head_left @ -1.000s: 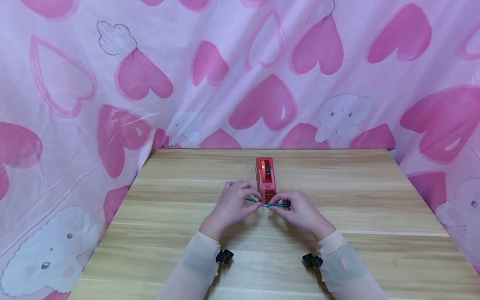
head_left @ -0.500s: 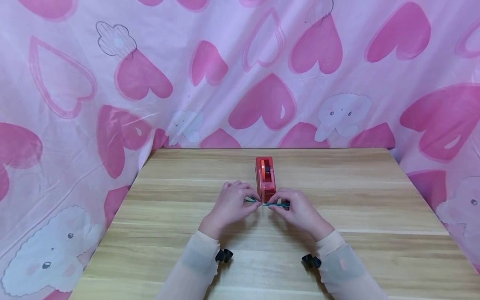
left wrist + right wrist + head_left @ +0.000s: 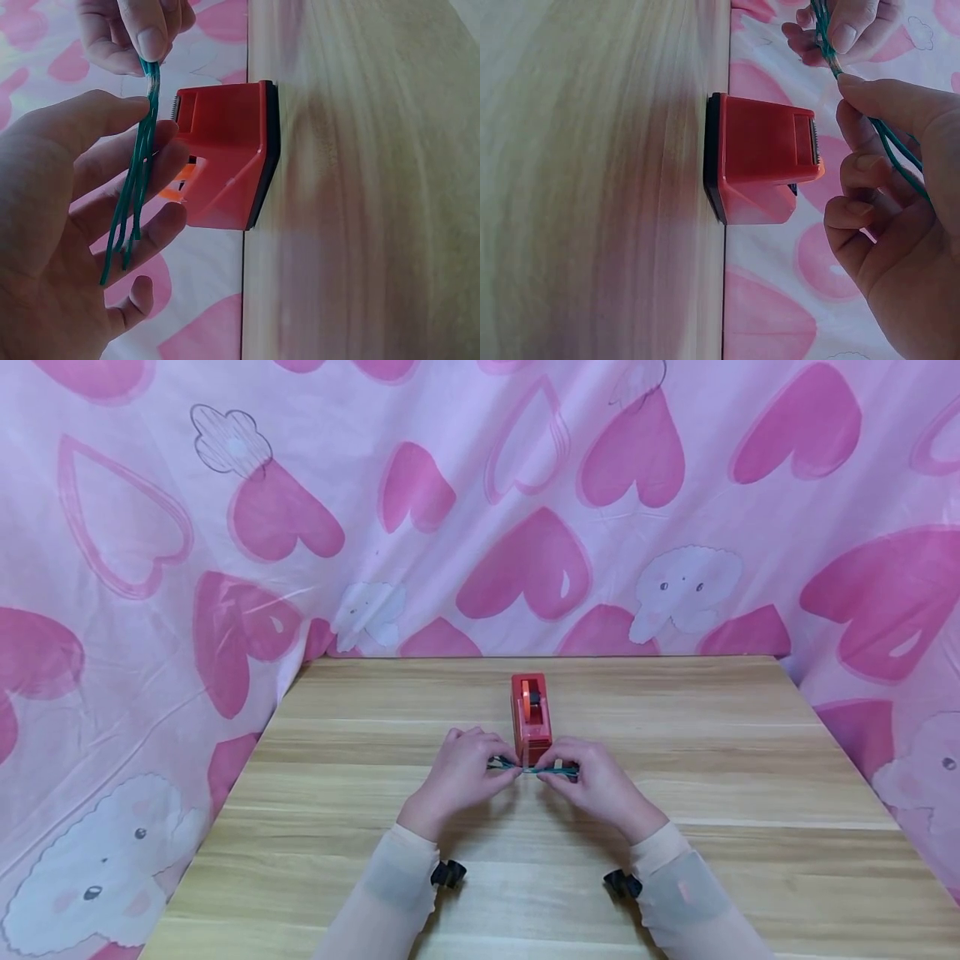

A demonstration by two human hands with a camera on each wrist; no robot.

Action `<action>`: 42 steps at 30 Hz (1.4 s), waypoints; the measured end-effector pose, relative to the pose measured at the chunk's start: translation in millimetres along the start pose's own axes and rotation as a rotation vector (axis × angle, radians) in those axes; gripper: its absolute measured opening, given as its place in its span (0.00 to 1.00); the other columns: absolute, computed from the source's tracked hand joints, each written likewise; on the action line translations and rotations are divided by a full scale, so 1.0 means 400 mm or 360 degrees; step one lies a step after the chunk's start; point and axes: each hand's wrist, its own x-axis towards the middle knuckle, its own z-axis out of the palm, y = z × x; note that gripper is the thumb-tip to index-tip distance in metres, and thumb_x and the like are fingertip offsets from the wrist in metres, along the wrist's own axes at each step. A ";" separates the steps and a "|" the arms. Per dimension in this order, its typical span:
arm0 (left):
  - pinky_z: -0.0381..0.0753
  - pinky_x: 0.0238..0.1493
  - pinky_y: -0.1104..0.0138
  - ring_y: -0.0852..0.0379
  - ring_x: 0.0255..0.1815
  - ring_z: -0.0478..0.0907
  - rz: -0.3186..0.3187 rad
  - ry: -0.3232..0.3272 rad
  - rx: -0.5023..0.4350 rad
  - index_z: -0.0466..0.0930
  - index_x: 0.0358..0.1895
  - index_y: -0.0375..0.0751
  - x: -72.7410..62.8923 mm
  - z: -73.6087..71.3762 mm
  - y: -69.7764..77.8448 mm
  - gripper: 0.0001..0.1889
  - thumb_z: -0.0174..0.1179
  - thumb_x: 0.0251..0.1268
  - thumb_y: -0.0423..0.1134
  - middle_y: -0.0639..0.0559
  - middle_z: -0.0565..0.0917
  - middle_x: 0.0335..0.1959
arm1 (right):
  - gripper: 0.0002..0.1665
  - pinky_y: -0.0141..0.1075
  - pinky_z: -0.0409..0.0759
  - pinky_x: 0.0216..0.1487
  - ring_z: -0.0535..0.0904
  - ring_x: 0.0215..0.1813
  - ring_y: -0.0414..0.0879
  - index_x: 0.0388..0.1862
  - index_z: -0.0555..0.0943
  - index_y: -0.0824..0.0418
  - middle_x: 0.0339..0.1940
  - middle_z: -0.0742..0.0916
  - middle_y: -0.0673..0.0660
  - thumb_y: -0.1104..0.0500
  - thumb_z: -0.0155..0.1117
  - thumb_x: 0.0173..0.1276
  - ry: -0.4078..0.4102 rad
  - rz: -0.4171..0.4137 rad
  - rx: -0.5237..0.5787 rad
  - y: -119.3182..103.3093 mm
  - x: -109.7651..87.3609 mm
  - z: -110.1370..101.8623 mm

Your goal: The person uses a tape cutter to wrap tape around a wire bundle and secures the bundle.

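Observation:
Both hands hold a bundle of thin green wires (image 3: 135, 180) level between them, close in front of a red tape dispenser (image 3: 531, 718). My left hand (image 3: 468, 770) pinches the bundle between thumb and index finger; its other fingers spread behind the loose wire ends in the left wrist view. With thumb and forefinger, my right hand (image 3: 596, 781) pinches the other side, and looped green strands (image 3: 896, 154) run back over its palm. Between the two pinches a short brownish, shiny band (image 3: 152, 82) shows around the wires. Fingertips of the two hands are a small gap apart.
The dispenser stands upright on a wood-grain table (image 3: 360, 710), with an orange roll core (image 3: 527, 700) in its top and a toothed cutter (image 3: 814, 142) facing the hands. A pink heart-patterned cloth (image 3: 420, 560) hangs behind and beside the table.
Both hands stay in nearly the same place, still pinching the wires; the left fingers shift very slightly and the bundle turns a little. The dispenser has not moved.

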 end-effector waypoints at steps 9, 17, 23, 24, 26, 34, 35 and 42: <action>0.68 0.50 0.60 0.63 0.40 0.77 0.0034 0.0025 -0.0004 0.90 0.38 0.60 -0.002 0.005 -0.006 0.06 0.70 0.65 0.53 0.66 0.89 0.37 | 0.11 0.47 0.84 0.57 0.84 0.52 0.41 0.40 0.87 0.43 0.51 0.90 0.49 0.60 0.76 0.66 0.0007 0.0045 -0.0042 -0.003 0.004 0.003; 0.69 0.52 0.59 0.63 0.40 0.77 0.0037 0.0028 0.0021 0.90 0.38 0.59 -0.001 0.005 -0.003 0.05 0.71 0.65 0.52 0.66 0.89 0.37 | 0.09 0.45 0.85 0.54 0.83 0.50 0.42 0.41 0.87 0.42 0.51 0.89 0.47 0.58 0.75 0.68 -0.0016 0.0071 -0.0044 0.001 0.003 0.003; 0.70 0.53 0.59 0.60 0.40 0.79 0.0034 0.0039 -0.0016 0.90 0.37 0.58 -0.003 0.005 -0.002 0.04 0.71 0.66 0.50 0.66 0.88 0.35 | 0.07 0.33 0.79 0.35 0.78 0.36 0.42 0.43 0.86 0.43 0.42 0.85 0.40 0.53 0.74 0.69 -0.0093 0.0150 -0.0035 0.001 0.002 0.001; 0.70 0.53 0.59 0.60 0.40 0.79 0.0035 0.0045 -0.0018 0.90 0.36 0.58 -0.003 0.005 -0.002 0.04 0.71 0.65 0.49 0.66 0.88 0.35 | 0.07 0.32 0.78 0.35 0.77 0.36 0.42 0.44 0.86 0.43 0.42 0.85 0.40 0.53 0.74 0.69 -0.0096 0.0163 -0.0021 0.001 0.002 0.000; 0.70 0.52 0.59 0.60 0.40 0.80 0.0041 0.0060 -0.0019 0.90 0.36 0.58 -0.003 0.006 -0.001 0.03 0.72 0.65 0.49 0.66 0.88 0.34 | 0.07 0.33 0.78 0.37 0.78 0.37 0.42 0.45 0.86 0.44 0.41 0.85 0.41 0.54 0.73 0.70 -0.0094 0.0198 0.0019 0.001 0.002 0.001; 0.70 0.50 0.62 0.59 0.38 0.80 0.0048 0.0092 -0.0073 0.89 0.35 0.56 -0.003 0.007 0.000 0.02 0.72 0.64 0.46 0.66 0.86 0.31 | 0.08 0.34 0.78 0.39 0.78 0.39 0.45 0.47 0.87 0.46 0.39 0.86 0.44 0.56 0.72 0.70 -0.0118 0.0306 0.0089 0.005 0.005 0.001; 0.70 0.50 0.62 0.59 0.38 0.80 0.0042 0.0092 -0.0080 0.89 0.35 0.56 -0.004 0.006 0.000 0.02 0.72 0.64 0.46 0.66 0.85 0.31 | 0.08 0.34 0.78 0.39 0.78 0.39 0.45 0.47 0.87 0.46 0.39 0.86 0.44 0.55 0.72 0.70 -0.0132 0.0316 0.0090 0.005 0.006 0.001; 0.72 0.53 0.60 0.60 0.37 0.80 0.0056 0.0116 -0.0077 0.88 0.34 0.56 -0.004 -0.001 0.002 0.03 0.74 0.62 0.44 0.66 0.86 0.32 | 0.08 0.35 0.78 0.37 0.78 0.38 0.46 0.48 0.88 0.46 0.37 0.86 0.46 0.52 0.72 0.71 -0.0199 0.0397 0.0140 0.009 0.007 0.000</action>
